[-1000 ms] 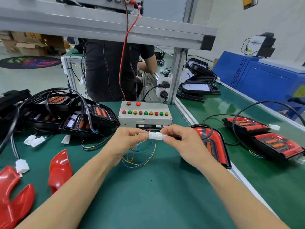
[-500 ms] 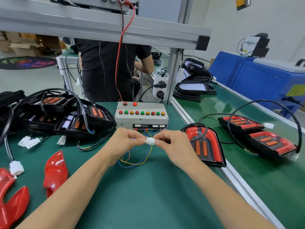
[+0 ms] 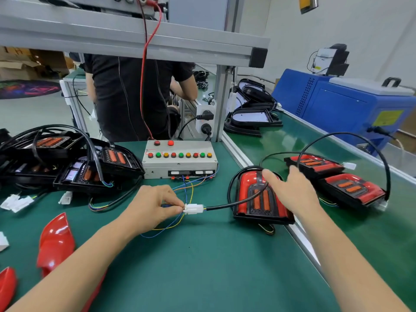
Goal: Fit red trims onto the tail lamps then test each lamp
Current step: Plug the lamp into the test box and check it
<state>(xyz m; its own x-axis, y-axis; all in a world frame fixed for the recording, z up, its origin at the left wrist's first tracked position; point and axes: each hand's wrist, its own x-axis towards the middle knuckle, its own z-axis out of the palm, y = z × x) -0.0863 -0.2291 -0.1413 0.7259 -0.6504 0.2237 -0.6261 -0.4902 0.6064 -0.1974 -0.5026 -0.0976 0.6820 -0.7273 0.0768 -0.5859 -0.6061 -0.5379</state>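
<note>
My left hand (image 3: 153, 207) pinches the white connector (image 3: 193, 208), which joins the thin coloured wires from the grey test box (image 3: 180, 162) to a black cable. That cable runs to a red-trimmed tail lamp (image 3: 254, 199) lying at the mat's right edge. My right hand (image 3: 290, 192) hovers open over that lamp's right side, fingers spread, holding nothing. Loose red trims (image 3: 56, 242) lie at the left front. A pile of untrimmed black lamps (image 3: 74, 163) sits at the back left.
Two more red-trimmed lamps (image 3: 337, 176) with looped cables lie on the green conveyor (image 3: 371, 244) to the right. A person in black stands behind the aluminium frame (image 3: 220, 104). A blue machine (image 3: 349, 109) stands at the far right. White plugs (image 3: 15, 202) lie at the left.
My right hand has let go of the connector and moved right, over the trimmed lamp. The two connector halves now sit joined, held by my left hand alone.
</note>
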